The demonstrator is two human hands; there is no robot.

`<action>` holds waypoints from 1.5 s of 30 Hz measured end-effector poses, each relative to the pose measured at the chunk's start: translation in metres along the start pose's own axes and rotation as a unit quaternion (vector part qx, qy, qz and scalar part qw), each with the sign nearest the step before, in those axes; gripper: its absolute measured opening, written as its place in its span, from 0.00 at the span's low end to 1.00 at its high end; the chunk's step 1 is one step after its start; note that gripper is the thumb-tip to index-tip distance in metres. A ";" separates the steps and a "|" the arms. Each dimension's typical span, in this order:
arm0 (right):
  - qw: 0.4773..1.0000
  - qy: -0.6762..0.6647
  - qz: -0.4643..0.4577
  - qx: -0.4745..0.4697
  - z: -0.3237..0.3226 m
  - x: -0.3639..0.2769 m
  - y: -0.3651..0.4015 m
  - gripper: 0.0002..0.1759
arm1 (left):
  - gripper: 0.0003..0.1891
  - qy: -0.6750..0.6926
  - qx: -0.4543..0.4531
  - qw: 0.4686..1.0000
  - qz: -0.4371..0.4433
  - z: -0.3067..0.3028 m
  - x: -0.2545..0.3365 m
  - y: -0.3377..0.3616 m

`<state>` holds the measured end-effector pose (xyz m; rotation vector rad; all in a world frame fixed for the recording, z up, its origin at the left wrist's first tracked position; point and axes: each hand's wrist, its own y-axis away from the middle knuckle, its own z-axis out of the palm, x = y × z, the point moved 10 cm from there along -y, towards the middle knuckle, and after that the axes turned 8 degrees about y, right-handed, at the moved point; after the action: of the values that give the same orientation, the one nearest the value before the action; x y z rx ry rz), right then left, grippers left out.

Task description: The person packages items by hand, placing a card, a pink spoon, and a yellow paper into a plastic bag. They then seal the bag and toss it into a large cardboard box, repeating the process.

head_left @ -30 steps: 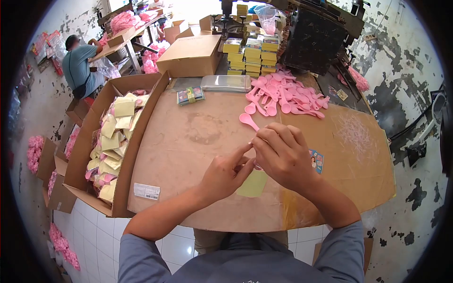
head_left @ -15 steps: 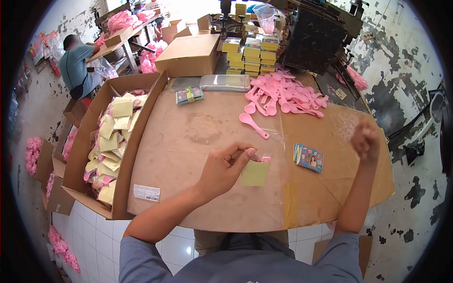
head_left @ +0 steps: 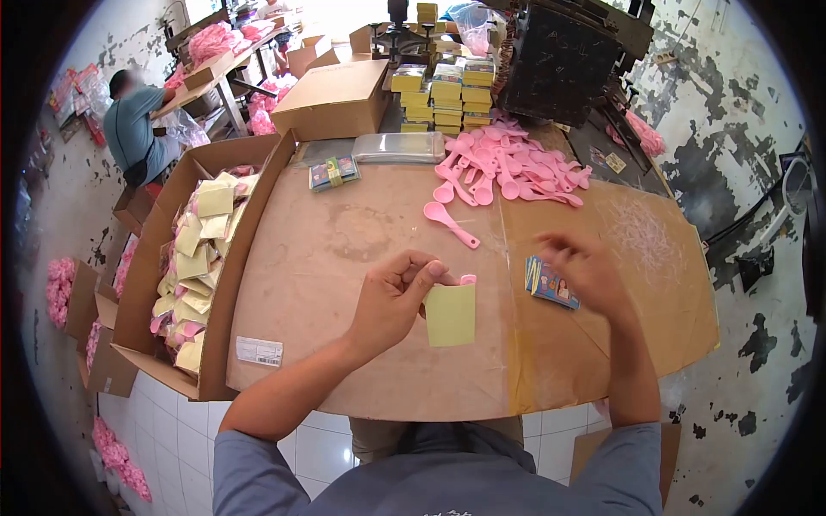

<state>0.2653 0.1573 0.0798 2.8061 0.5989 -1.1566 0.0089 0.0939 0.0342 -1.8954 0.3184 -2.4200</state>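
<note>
My left hand is closed, pinching the top of a pale yellow card over the middle of the table. A bit of pink plastic shows above the card's top edge; the rest of it is hidden. My right hand is smeared by motion above a small fanned stack of blue printed cards, and its fingers cannot be made out clearly. A single pink spoon lies beyond my left hand, in front of a heap of pink spoons.
To the left, a long cardboard box holds many packets with yellow cards. Clear plastic strips lie at the right. A banded card bundle, a stack of clear bags and card stacks stand farther back. Another person sits at far left.
My right hand has swung left from beside the plastic strips to the blue card stack. My left hand still grips the yellow card, which now faces me more squarely. The view has shifted slightly.
</note>
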 end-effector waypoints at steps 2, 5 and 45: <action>0.984 -0.071 -0.148 -0.064 0.047 -0.057 0.004 0.17 | 0.13 -0.002 0.004 1.000 -0.005 0.000 -0.002 0.001; 0.960 -0.236 -0.078 -0.127 0.095 -0.055 -0.003 0.14 | 0.13 -0.006 0.011 1.000 -0.018 -0.002 -0.006 0.003; 0.950 -0.277 -0.107 -0.100 0.087 -0.021 -0.015 0.08 | 0.10 -0.065 -0.050 0.997 -0.001 -0.014 -0.022 -0.009</action>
<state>0.1877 0.1476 0.0331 2.1376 0.9082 -1.7140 0.0017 0.1077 0.0118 -2.0813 0.4374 -2.3085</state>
